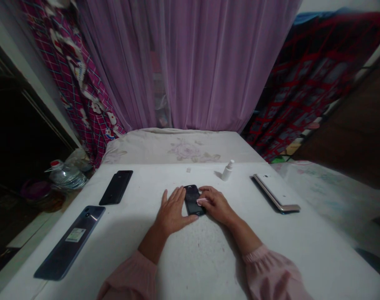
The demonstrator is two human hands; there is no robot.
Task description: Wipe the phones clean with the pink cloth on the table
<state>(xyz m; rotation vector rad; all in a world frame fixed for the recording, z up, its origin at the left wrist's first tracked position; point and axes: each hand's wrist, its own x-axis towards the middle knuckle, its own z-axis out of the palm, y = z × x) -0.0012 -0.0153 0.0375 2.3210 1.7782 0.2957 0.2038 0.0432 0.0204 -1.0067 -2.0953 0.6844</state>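
A small dark smartphone (191, 196) lies screen up on the white table in front of me. Along its left edge rests my left hand (173, 211), fingers stretched out, with the thumb at the phone's lower edge. My right hand (217, 204) is closed on a small pale pink cloth (202, 202), pressed against the right side of the screen. Part of the cloth is hidden under the fingers. Beyond the right hand a white spray bottle (227, 171) stands upright.
Two dark phones (116, 187) lie stacked at the left, with a larger blue-grey phone (71, 241) nearer me. More stacked phones (273, 192) sit at the right. A tiny pale square (188, 170) lies further back. Purple curtains (205, 62) hang behind the table (196, 262).
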